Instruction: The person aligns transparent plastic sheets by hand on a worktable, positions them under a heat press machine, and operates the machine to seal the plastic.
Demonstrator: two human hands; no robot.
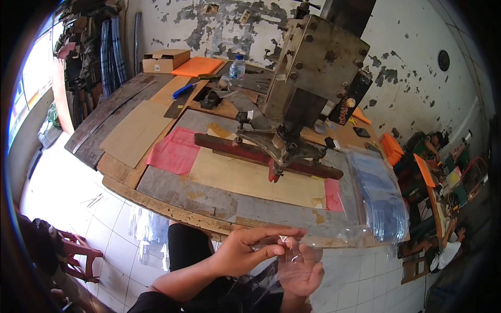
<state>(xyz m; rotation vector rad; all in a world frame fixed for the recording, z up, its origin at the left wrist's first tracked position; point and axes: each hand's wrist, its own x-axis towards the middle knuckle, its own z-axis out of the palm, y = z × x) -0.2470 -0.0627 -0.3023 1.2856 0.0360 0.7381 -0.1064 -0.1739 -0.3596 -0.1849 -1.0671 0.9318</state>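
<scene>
Near the table's front edge, my left hand point(245, 254) pinches a clear plastic sheet point(334, 237) between thumb and fingers. My right hand point(301, 269) is palm up beside it, fingers curled at the same plastic, its fingertips close to those of my left. The film is see-through, so its full outline is hard to make out. Beyond my hands stands a heat-press machine point(318, 68) with a long red-brown bar point(308, 168). Under the bar lies a cream sheet point(245, 180) over pink material point(175, 151) on the grey work surface point(209, 201).
A stack of clear bluish plastic point(383, 195) lies at the table's right. Brown board point(138, 133), a blue-handled tool point(183, 90), a water bottle point(237, 68), orange sheets point(197, 66) and a cardboard box point(166, 61) are further back. Red stool point(81, 255) at left; people work at right.
</scene>
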